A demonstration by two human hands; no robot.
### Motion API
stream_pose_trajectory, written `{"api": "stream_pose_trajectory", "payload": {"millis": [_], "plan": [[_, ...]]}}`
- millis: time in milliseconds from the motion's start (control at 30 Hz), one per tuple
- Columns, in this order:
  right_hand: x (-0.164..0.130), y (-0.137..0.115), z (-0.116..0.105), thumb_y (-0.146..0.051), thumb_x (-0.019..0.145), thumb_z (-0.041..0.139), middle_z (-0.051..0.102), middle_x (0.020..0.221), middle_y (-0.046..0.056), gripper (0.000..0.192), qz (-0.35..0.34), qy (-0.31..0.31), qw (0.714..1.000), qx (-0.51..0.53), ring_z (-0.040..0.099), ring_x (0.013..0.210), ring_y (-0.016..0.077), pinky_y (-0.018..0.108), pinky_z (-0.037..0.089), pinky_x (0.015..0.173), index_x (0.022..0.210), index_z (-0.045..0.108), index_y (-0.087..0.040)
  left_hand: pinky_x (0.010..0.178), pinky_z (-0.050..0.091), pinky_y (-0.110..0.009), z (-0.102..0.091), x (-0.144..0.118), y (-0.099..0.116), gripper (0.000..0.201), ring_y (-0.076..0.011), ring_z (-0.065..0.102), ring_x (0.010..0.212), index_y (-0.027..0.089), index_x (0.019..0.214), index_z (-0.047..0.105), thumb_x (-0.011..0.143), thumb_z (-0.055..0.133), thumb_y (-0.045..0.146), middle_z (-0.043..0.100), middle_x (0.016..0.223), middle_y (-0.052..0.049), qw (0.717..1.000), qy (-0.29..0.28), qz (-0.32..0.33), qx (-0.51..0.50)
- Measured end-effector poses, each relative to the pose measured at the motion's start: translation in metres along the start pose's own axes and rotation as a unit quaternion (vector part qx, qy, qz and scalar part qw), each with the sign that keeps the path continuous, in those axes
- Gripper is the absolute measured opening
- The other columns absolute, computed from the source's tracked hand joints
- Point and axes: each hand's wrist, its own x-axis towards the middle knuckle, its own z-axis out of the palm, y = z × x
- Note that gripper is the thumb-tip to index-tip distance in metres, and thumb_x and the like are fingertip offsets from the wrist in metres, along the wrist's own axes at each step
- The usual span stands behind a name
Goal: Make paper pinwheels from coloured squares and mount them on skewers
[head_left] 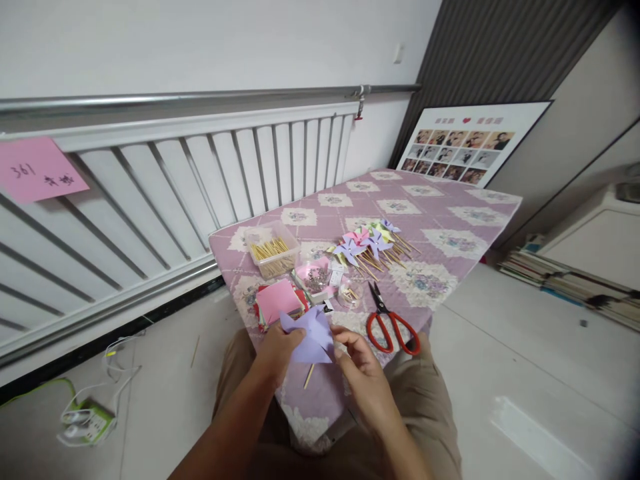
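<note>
A purple paper pinwheel (311,337), its corners partly folded in, is held above the near end of the table. My left hand (281,350) grips its left side, thumb on top. At its right edge, the bent fingers and thumb of my right hand (361,360) pinch the paper. Below the pinwheel a thin wooden stick (309,377) sticks out; whether it is joined to the paper is hidden. Red-handled scissors (385,323) lie to the right of my right hand. Beyond my left hand is a stack of coloured paper squares (278,301), pink on top.
Behind stand a clear box of wooden sticks (273,252), a container of small metal pieces (316,277) and a round tub (350,293) of small light pieces. Several finished pinwheels (367,243) lie farther back. A white radiator (225,167) runs along the wall.
</note>
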Motion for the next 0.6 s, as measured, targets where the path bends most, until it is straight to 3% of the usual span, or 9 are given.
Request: {"api": "stream_pose_trajectory", "payload": {"millis": [100,233,433,600], "plan": [[0.002,-0.012,-0.006,-0.027,0.083,0.059,0.061,0.116,0.005,0.018,-0.031,-0.072,0.991,-0.106,0.054,0.110,0.0214,0.031,0.041,0.092,0.100,0.066,-0.025,0.052,0.037,-0.025,-0.003,-0.001,0.004,0.014,-0.0123,0.048,0.050,0.016,0.076,0.064,0.067,0.061,0.026,0.062,0.062,0.000,0.999,-0.033,0.004,-0.028],[0.002,-0.021,-0.005,-0.020,0.080,0.056,0.061,0.115,0.006,0.027,-0.050,-0.123,0.975,-0.177,0.054,0.110,0.0224,0.033,0.040,0.095,0.102,0.069,-0.026,0.052,0.037,-0.025,-0.005,-0.004,0.011,0.012,-0.0129,0.048,0.050,0.017,0.073,0.064,0.067,0.062,0.026,0.063,0.063,-0.001,0.999,-0.053,0.004,0.010],[-0.001,-0.027,-0.003,-0.013,0.076,0.054,0.064,0.102,0.005,0.028,-0.070,-0.154,0.958,-0.231,0.056,0.104,0.0225,0.034,0.041,0.093,0.094,0.071,-0.027,0.054,0.037,-0.025,0.001,-0.006,0.013,0.008,-0.0142,0.048,0.052,0.019,0.070,0.064,0.066,0.061,0.025,0.062,0.062,-0.001,0.996,-0.076,0.021,0.029],[0.000,-0.030,-0.003,-0.024,0.083,0.057,0.064,0.090,0.004,0.013,-0.087,-0.148,0.956,-0.237,0.058,0.092,0.0230,0.032,0.044,0.084,0.083,0.070,-0.025,0.053,0.036,-0.025,0.009,-0.010,0.019,0.006,-0.0134,0.046,0.053,0.018,0.067,0.062,0.064,0.060,0.023,0.060,0.061,0.000,0.996,-0.070,0.041,0.035]]}}
